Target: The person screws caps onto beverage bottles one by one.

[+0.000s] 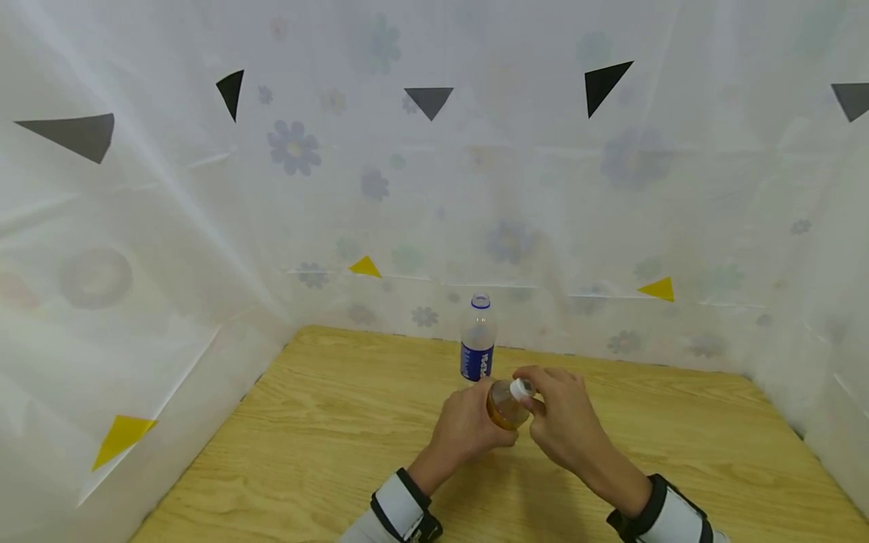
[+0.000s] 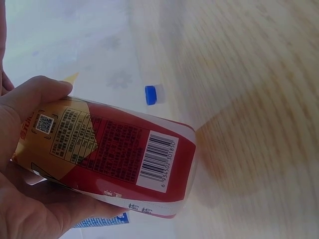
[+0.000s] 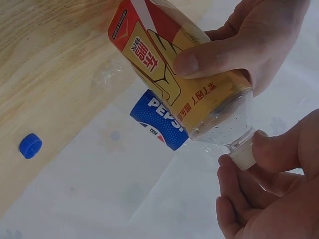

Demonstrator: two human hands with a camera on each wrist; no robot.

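My left hand point(image 1: 467, 426) grips a bottle of amber drink point(image 1: 504, 409) around its body, holding it tilted over the table. Its red and gold label, with a barcode point(image 2: 158, 160), faces the left wrist camera. At the bottle's neck, the thumb and fingers of my right hand point(image 1: 569, 422) pinch the white cap point(image 3: 243, 155). Just beyond the hands stands a clear Pepsi bottle point(image 1: 477, 358) with a blue label and no cap on its mouth. A loose blue cap point(image 2: 151, 95) lies on the table; the head view does not show it.
The wood-grain table point(image 1: 339, 400) reaches back to a pale flower-patterned sheet point(image 1: 434, 204), which also hangs at both sides. Black and yellow triangles mark the sheet.
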